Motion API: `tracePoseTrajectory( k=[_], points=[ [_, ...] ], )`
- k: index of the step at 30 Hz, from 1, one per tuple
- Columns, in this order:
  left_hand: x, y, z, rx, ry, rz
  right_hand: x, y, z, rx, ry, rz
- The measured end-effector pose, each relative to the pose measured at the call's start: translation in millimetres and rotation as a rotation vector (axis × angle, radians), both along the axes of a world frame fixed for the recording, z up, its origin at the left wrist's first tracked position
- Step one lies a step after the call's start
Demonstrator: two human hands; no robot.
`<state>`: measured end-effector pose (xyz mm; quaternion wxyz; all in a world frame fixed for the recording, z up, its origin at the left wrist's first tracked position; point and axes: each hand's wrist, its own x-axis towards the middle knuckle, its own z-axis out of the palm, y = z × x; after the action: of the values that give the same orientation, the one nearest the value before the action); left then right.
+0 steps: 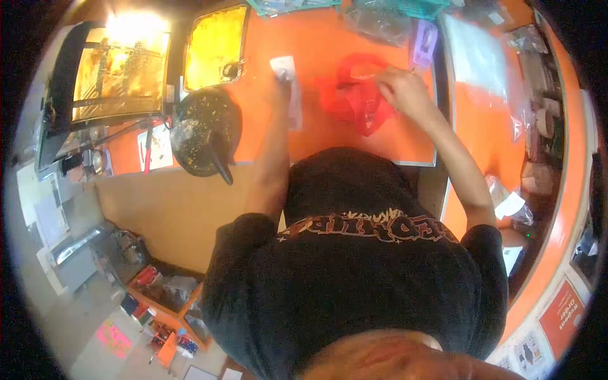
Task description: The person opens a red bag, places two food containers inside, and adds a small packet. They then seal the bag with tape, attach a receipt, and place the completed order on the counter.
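Note:
My right hand (405, 94) has its fingers curled together at the edge of a thin red plastic bag (364, 101), gripping it. The bag is crumpled and half see-through, lying over the orange tabletop (323, 38). My left hand (277, 92) is blurred and overlaps a long white paper-like strip or sleeve (294, 111) on the same tabletop. Whether those fingers close on the strip cannot be made out. Left of that hand is a dark round pan (206, 126) with yellowish crumbs and a black handle.
A tray of yellow food (215, 47) stands at the back left, beside a brightly lit glass case (120, 76). Teal baskets (294, 6) and a purple holder (424, 43) line the back. Clear plastic bags (475, 60) lie at right, near a shelf (538, 126) of packed items.

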<state>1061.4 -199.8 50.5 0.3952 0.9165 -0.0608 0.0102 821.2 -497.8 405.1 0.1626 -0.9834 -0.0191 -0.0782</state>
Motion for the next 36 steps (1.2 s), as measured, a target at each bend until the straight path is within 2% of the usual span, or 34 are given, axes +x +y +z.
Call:
tracePoseTrajectory(
  k=[2, 5, 8, 10, 12, 14, 17, 18, 22, 25, 27, 30, 33, 36],
  points=[
    [-28, 16, 82, -0.288, -0.085, -0.052, 4, -7, -7, 0.051, -0.014, 0.015],
    [-92, 20, 226, -0.310, -0.129, -0.058, 6, -14, -6, 0.092, 0.047, 0.009],
    [-174, -2, 329, -0.920, 0.157, -0.076, 12, -16, 2, 0.148, 0.102, 0.015],
    [-213, -18, 355, -0.761, 0.292, -0.206, 16, -17, 6, 0.169, 0.162, 0.010],
    [-231, -48, 360, -0.592, 0.555, -0.186, 23, -27, -10, 0.235, 0.187, 0.042],
    [-244, -78, 337, -0.685, 0.692, -0.212, 26, -34, -18, 0.307, 0.218, 0.070],
    [-237, -96, 273, -0.249, 0.568, -0.320, 32, -41, -21, 0.391, 0.241, 0.110],
    [-240, -102, 273, -0.355, 0.415, -0.265, 33, -44, -22, 0.396, 0.239, 0.125],
    [-246, -102, 275, -0.295, 0.423, -0.150, 39, -48, -17, 0.254, 0.348, 0.098],
    [-247, -101, 270, -0.283, 0.345, -0.123, 31, -43, -16, 0.324, 0.211, 0.200],
    [-246, -98, 271, -0.216, 0.321, -0.102, 27, -35, -11, 0.281, 0.187, 0.188],
    [-248, -101, 269, -0.438, 0.243, -0.005, 25, -29, -12, 0.256, 0.185, 0.158],
    [-244, -96, 268, -0.260, 0.319, 0.011, 24, -25, -11, 0.218, 0.164, 0.160],
    [-248, -97, 265, -0.421, 0.292, 0.041, 22, -23, -13, 0.189, 0.116, 0.193]
  ],
)
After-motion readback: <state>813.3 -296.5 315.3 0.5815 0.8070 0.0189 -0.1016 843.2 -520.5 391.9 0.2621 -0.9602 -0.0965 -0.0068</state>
